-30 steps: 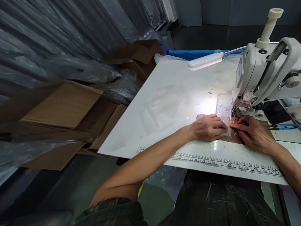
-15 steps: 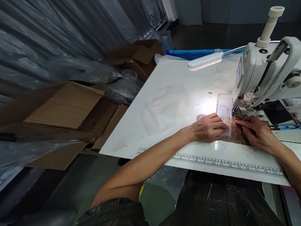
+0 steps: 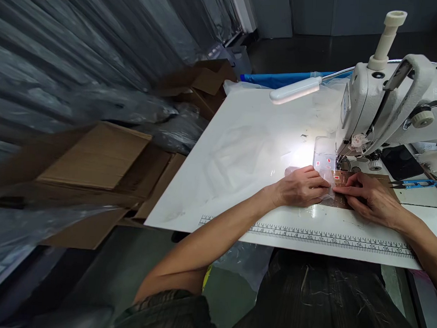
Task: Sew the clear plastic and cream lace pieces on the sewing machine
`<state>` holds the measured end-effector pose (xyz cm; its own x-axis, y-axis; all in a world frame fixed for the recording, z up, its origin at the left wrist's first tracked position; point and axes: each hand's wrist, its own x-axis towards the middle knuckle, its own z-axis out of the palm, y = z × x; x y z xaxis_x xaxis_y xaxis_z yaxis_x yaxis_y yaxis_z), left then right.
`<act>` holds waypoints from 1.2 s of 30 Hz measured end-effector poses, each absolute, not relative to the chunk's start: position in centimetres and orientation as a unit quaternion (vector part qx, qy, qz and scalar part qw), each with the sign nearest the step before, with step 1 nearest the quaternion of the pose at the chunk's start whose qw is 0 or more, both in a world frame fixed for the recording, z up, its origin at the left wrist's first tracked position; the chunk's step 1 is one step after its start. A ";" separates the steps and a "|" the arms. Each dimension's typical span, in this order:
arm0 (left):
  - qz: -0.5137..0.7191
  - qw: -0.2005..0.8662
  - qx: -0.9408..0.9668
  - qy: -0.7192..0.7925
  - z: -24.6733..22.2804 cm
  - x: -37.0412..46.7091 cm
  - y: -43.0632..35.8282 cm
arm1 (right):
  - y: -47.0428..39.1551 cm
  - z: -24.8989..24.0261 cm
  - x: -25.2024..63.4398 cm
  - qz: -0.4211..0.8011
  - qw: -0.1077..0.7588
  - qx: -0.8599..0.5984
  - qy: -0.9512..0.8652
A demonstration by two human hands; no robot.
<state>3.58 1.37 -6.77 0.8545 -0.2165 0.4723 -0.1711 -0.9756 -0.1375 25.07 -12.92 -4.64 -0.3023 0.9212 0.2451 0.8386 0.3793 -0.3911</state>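
On the right of the counter (image 3: pixel 240 150), the left hand (image 3: pixel 300 187) presses sheer material (image 3: pixel 327 173), fingers together; the right hand (image 3: pixel 373 198) has just brought its forefinger in beside them, over the brown piece (image 3: pixel 341 202). Any pinch is unclear. Beyond stands the sewing machine (image 3: pixel 362 87).
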 end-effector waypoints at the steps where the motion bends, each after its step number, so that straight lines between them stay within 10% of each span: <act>1: -0.259 0.045 -0.959 0.103 -6.8 3.6 1.4 | -12.9 -4.7 25.0 0.084 0.210 -0.547 -0.806; 36: -0.211 0.025 -0.976 -0.042 -6.3 3.6 0.9 | -13.2 -6.0 24.8 0.026 0.191 -0.542 -0.818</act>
<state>3.64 0.87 -6.29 0.9077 0.0718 0.4135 0.0928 -0.9952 -0.0310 24.80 -13.22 -5.98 -0.3389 0.8970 0.2837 0.8774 0.4102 -0.2489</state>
